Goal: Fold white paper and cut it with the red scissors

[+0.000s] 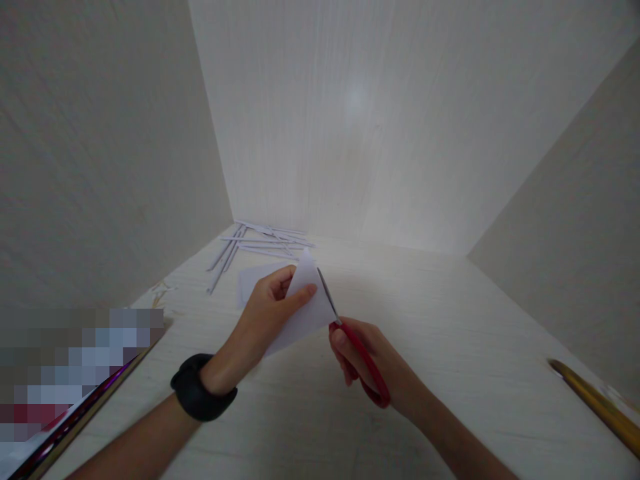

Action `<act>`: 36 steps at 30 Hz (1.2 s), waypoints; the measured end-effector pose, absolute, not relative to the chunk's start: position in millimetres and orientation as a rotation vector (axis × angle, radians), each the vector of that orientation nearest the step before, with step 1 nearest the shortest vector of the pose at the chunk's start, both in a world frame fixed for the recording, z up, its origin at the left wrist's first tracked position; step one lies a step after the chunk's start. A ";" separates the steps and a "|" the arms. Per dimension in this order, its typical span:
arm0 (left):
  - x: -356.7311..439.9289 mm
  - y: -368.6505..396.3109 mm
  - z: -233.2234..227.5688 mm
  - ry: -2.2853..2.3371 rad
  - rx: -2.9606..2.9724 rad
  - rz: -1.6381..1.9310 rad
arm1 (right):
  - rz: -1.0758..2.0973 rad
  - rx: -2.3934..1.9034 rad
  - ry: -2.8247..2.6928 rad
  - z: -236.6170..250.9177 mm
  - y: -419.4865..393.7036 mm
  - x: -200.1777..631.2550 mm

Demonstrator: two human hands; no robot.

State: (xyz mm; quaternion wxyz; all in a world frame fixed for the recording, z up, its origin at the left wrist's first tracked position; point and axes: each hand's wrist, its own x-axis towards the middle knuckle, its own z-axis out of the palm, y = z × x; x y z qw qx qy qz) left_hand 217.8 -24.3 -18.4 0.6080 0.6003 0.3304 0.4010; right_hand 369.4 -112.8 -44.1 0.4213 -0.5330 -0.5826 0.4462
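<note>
My left hand [275,300] pinches a white sheet of paper [313,312] with the thumb on its front face. The paper is tilted up, with a pointed corner at the top. In my right hand [363,347] is a pair of scissors [376,383] with red handles. Their metal blades lie along the paper's right edge; whether they are parted cannot be made out. More white paper [253,279] lies flat on the table, partly hidden behind my left hand.
Several thin rolled white paper sticks [270,241] lie in a loose pile at the back left. Pale walls [350,133] enclose the table [425,320] at the back and sides. A yellowish rod-like object [595,403] lies at the right edge. A blurred-out area covers the lower left.
</note>
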 end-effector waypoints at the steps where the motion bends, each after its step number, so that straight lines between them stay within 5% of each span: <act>1: 217.9 -24.3 -18.3 0.767 1.383 0.928 | 1.118 -1.340 -1.456 -43.4 -112.9 369.1; 36: 216.6 -24.5 -19.7 0.713 1.349 0.902 | 1.159 -1.365 -1.425 -50.1 -109.8 373.1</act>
